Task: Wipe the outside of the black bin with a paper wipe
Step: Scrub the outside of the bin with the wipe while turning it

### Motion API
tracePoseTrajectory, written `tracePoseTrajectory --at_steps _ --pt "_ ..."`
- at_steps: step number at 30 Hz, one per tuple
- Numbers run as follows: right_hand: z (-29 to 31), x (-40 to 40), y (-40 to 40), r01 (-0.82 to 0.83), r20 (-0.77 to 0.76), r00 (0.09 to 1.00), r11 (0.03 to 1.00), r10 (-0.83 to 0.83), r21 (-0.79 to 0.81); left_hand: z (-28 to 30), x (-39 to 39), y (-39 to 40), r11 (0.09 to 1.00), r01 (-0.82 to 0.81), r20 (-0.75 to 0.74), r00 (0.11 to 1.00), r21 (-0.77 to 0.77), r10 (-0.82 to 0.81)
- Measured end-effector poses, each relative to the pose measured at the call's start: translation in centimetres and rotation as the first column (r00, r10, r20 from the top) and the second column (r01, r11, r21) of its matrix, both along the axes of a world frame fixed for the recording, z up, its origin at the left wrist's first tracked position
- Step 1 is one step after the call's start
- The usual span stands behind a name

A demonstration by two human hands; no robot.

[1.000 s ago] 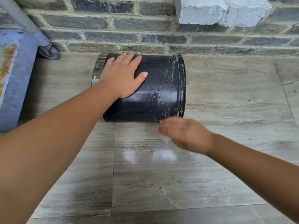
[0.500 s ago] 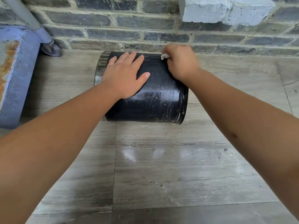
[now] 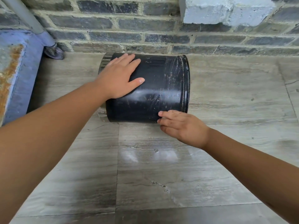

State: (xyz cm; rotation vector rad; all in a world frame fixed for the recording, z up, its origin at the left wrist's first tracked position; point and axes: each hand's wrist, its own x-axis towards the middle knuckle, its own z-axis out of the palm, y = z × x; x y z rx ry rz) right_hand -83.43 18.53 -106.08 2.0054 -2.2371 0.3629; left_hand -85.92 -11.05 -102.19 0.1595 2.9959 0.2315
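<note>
The black bin (image 3: 155,88) lies on its side on the tiled floor, close to a brick wall, its rimmed end to the right. Streaks and smears show on its shiny side. My left hand (image 3: 119,78) rests flat on top of the bin near its left end, fingers spread, gripping nothing. My right hand (image 3: 181,126) is palm down at the bin's near lower right, fingertips pressed against its side beside the rim. The paper wipe is hidden under that hand.
The grey brick wall (image 3: 145,38) runs right behind the bin. A blue rusty metal frame (image 3: 14,75) with a grey pipe (image 3: 24,15) and a small wheel (image 3: 53,51) stands at the left. Grey floor tiles (image 3: 161,175) stretch toward me.
My right hand swept from the floor side up to the bin's far top edge with the wipe showing, then back down to the near lower right. My left hand and the bin stayed put.
</note>
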Motion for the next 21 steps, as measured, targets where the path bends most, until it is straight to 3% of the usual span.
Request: tracePoseTrajectory --at_steps 3,5,7,8,9,10,12,14,15,17,21 --pt "-0.6 0.7 0.4 -0.040 0.005 0.999 0.998 0.040 0.038 0.1 2.0 -1.6 0.990 -0.135 -0.099 0.985 0.039 0.138" --pt "-0.8 1.0 0.7 -0.072 0.013 0.997 0.995 0.071 0.066 -0.2 4.8 -2.2 0.917 -0.294 -0.171 0.923 0.269 0.346" --pt "-1.0 1.2 1.0 -0.086 0.003 0.996 0.993 0.086 0.086 -1.0 8.5 -2.4 0.667 -0.494 0.048 0.821 0.557 0.568" --pt "-1.1 1.4 1.0 -0.079 -0.004 0.997 0.993 0.079 0.087 -1.7 10.4 -2.2 0.513 -0.584 0.231 0.771 0.629 0.594" --pt "-1.2 1.6 1.0 -0.066 -0.011 0.998 0.994 0.067 0.082 -2.5 12.1 -1.8 0.420 -0.647 0.388 0.739 0.637 0.550" --pt "-1.3 1.8 0.9 -0.055 -0.014 0.998 0.995 0.056 0.079 -3.3 13.6 -1.3 0.398 -0.683 0.489 0.723 0.613 0.488" --pt "-1.5 2.3 0.7 -0.069 0.011 0.998 0.993 0.068 0.093 -5.0 15.3 -0.6 0.343 -0.707 0.546 0.700 0.618 0.460" --pt "-1.6 3.0 0.4 -0.080 0.099 0.993 0.991 0.069 0.108 -5.4 15.2 -0.3 0.205 -0.718 0.566 0.664 0.665 0.489" --pt "-1.6 3.4 0.2 -0.046 0.177 0.984 0.992 0.025 0.114 -5.3 14.9 -0.3 0.176 -0.714 0.560 0.657 0.678 0.505" --pt "-1.3 4.3 -0.4 0.095 0.353 0.925 0.986 -0.139 0.139 -4.7 14.2 -0.6 0.207 -0.698 0.520 0.669 0.686 0.531" --pt "-0.3 5.2 -1.6 0.407 0.596 0.697 0.905 -0.398 0.128 -2.5 12.1 -0.2 0.228 -0.615 0.443 0.735 0.755 0.514"
